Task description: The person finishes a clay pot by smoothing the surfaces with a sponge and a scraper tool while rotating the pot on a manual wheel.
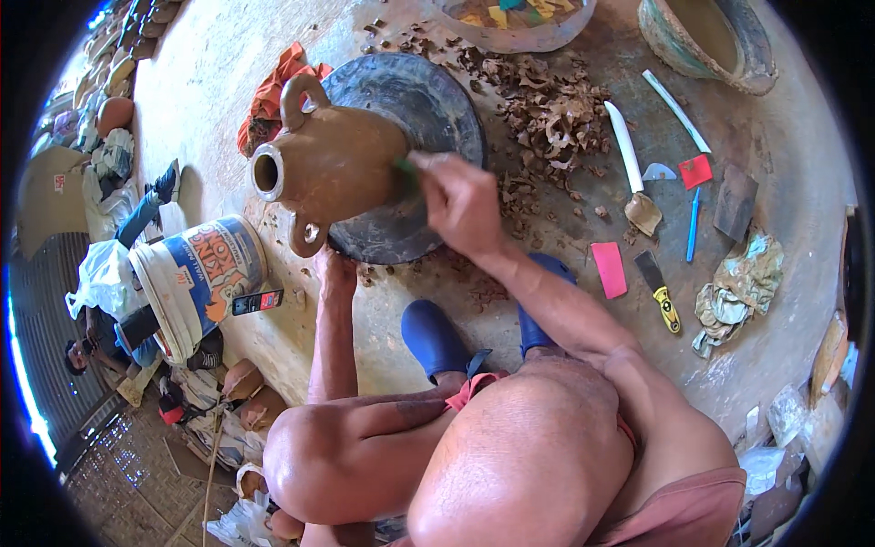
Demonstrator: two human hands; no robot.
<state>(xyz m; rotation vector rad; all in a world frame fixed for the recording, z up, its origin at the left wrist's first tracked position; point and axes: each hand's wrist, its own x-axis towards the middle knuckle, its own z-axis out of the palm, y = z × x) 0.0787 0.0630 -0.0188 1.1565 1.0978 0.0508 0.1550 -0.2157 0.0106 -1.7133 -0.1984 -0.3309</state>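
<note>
A brown clay jug [351, 159] with a narrow mouth and two looped handles stands on a dark round turntable [437, 105]. In the picture its mouth leans toward the left. Against the jug's lower right side, my right hand [462, 202] is closed on a small green piece [403, 166], whose tip meets the clay. Most of that piece is covered by my fingers, so its exact kind is unclear. My left hand [334, 262] is low beside the turntable's near edge, just under the jug's near handle. Its fingers are hidden there.
Clay shavings [551, 114] are heaped right of the turntable, near a basin [519, 38] of coloured pieces. A tub of murky water [674, 55] stands far right. A putty knife [658, 290], pink card [609, 270] and crumpled cloth [743, 283] lie rightward; a bucket [196, 283] stands left.
</note>
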